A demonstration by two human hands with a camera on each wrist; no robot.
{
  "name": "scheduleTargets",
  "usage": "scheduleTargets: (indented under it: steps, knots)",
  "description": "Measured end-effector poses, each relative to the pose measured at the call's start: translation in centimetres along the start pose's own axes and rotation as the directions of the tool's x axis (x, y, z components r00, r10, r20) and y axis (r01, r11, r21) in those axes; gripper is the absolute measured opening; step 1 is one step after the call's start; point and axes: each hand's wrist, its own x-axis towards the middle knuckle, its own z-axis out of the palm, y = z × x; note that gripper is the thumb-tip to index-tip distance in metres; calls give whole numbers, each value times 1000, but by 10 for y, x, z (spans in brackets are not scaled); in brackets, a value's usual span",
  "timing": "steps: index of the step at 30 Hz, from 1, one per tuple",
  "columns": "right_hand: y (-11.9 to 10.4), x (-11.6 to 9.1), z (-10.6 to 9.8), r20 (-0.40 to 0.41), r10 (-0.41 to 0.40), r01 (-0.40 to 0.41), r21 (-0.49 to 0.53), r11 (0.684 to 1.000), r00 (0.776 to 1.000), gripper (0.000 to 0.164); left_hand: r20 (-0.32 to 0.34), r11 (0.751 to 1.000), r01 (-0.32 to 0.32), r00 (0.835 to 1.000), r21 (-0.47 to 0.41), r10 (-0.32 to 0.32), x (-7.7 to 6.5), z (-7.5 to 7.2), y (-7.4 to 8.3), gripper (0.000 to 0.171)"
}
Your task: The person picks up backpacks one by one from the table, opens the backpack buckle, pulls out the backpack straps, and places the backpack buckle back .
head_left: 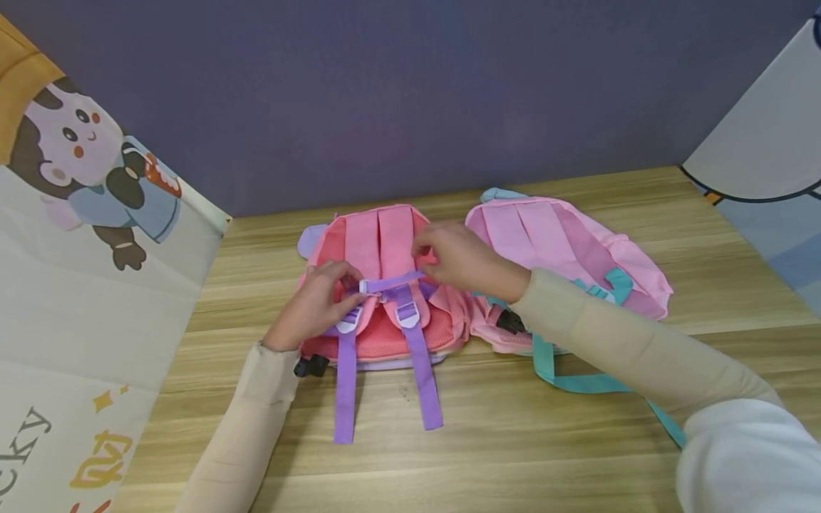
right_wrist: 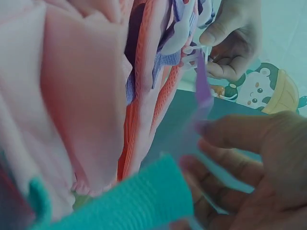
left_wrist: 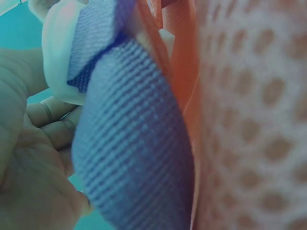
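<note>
A coral-pink child's backpack [head_left: 385,340] lies with its shoulder straps facing up. Across those straps runs a thin purple chest strap [head_left: 394,281] with a small white buckle [head_left: 363,287]. My left hand [head_left: 308,303] pinches the strap at the buckle end, on the left side. From the other side, my right hand [head_left: 471,260] pinches the strap's right end between thumb and finger, drawn out above the bag. In the right wrist view the purple strap [right_wrist: 203,84] stretches between both hands. Purple webbing [left_wrist: 134,139] hangs beside my left palm in the left wrist view.
A lighter pink backpack [head_left: 571,235] with teal straps [head_left: 584,383] lies against the first bag, under my right forearm. Two purple strap tails [head_left: 345,399] trail toward me on the wooden table [head_left: 513,442]. A black clip [head_left: 311,366] sits at the bag's lower left. A dark panel [head_left: 385,100] stands behind.
</note>
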Motion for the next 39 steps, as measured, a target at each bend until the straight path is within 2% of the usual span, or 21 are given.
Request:
scheduleTargets:
  steps: [3,7,11,15,19,24,39]
  knots:
    - [-3,3,4,36,20,-18,-36,999,999,16,4,1000,-1,1000,6,1,0,1,-1,21]
    - [-16,11,11,88,-28,30,-17,999,996,24,9,1000,-4,1000,16,4,0,1,-2,21]
    - [-32,21,22,183,-66,70,-16,997,981,27,10,1000,2,1000,6,-2,1,1,-3,22]
    - [-40,30,34,246,-46,62,-59,996,968,26,13,1000,8,1000,-14,-8,1,1,-3,20]
    - [-41,35,41,249,-33,51,-65,997,968,24,8,1000,6,1000,-26,-5,1,1,-3,19]
    - [-41,38,46,231,-69,74,-12,997,971,22,-6,1000,-7,1000,-23,7,0,0,-4,17]
    - [-37,36,48,176,-95,93,20,995,980,19,19,999,-24,1000,-41,24,2,2,-5,23]
